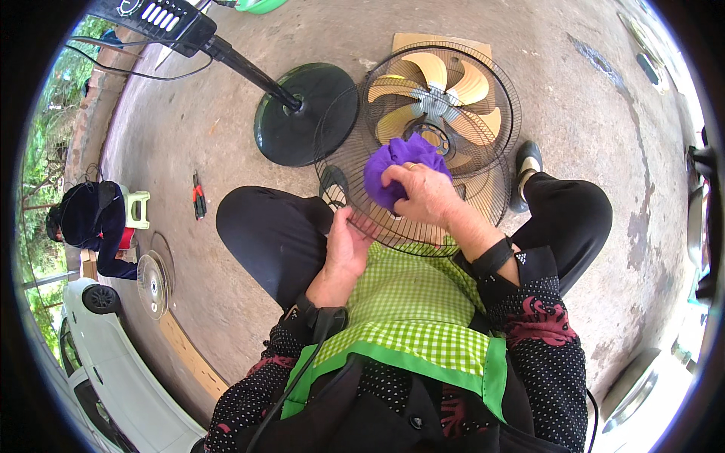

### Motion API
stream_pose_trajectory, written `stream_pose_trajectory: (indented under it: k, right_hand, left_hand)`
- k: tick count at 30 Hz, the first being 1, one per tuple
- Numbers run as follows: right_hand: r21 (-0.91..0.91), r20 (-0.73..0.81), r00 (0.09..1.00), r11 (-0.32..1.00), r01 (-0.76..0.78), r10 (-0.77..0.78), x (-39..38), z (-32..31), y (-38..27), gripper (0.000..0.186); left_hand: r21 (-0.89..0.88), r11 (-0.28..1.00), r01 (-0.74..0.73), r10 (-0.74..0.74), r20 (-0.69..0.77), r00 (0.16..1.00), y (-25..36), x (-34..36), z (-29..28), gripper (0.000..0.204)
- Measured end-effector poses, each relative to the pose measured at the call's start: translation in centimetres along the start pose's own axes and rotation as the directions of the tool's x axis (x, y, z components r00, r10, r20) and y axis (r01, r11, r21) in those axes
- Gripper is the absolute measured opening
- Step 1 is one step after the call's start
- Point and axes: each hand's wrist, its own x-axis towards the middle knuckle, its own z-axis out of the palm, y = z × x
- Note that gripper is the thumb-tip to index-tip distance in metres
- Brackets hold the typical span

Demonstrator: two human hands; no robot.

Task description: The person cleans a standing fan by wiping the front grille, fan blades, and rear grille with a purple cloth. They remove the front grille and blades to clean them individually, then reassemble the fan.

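Observation:
My left hand has its fingers closed on the lower left rim of a round black wire fan grille, which it holds tilted above my lap. My right hand grips a bunched purple cloth against the grille's upper middle. Just beyond, a second grille with a fan's cream-yellow blades and silver hub rests on a piece of cardboard. My knees are bent to either side, and a green checked apron covers my lap.
A black fan stand's round base and pole lie ahead left. Red-handled pliers are on the concrete left. Farther left, a co-worker bends beside a green stool and a white fan, near a white car. A green basin is at the top.

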Motion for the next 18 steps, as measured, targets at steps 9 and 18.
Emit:
stream_pose_trajectory:
  k: [9,18]
  right_hand:
    - [-0.334,-0.076,0.820,0.760,-0.558,0.568,-0.4,-1.6,10.6,0.039]
    - [-0.293,-0.193,0.655,0.594,-0.749,0.730,-0.3,-0.8,13.2,0.041]
  left_hand:
    - [-0.035,0.999,0.019,-0.021,-0.080,0.997,0.0,-0.2,0.6,0.022]
    - [-0.032,0.999,-0.020,0.017,-0.092,0.996,0.3,-0.2,0.7,0.023]
